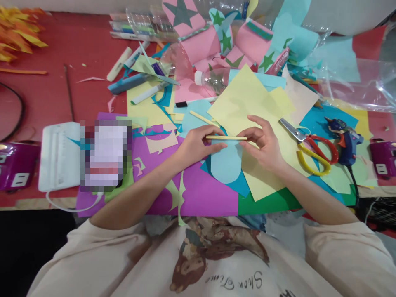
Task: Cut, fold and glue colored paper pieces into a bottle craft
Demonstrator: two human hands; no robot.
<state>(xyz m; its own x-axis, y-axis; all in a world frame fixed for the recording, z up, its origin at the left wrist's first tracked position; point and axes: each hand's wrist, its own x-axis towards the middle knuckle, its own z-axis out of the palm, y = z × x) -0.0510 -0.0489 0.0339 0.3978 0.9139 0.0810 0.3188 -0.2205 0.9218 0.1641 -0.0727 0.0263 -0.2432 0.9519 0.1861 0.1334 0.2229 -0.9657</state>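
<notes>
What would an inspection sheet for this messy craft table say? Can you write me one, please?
Surface: red table, partly covered by purple paper.
Things in hand: thin yellow strip; rounded light-blue paper next to it, contact unclear.
Clutter: paper scraps, markers, scissors, clear bottle on its side.
Hands: left hand and right hand hold the strip's two ends.
Cables: white cable by a blurred screen; black cable at the glue gun.
Surroundings: purple socket box at left, another at right.

Phone (107,156) left of paper strip (227,138); scissors (299,136) right, glue gun (347,149) farther right; bottle (216,80) behind.
</notes>
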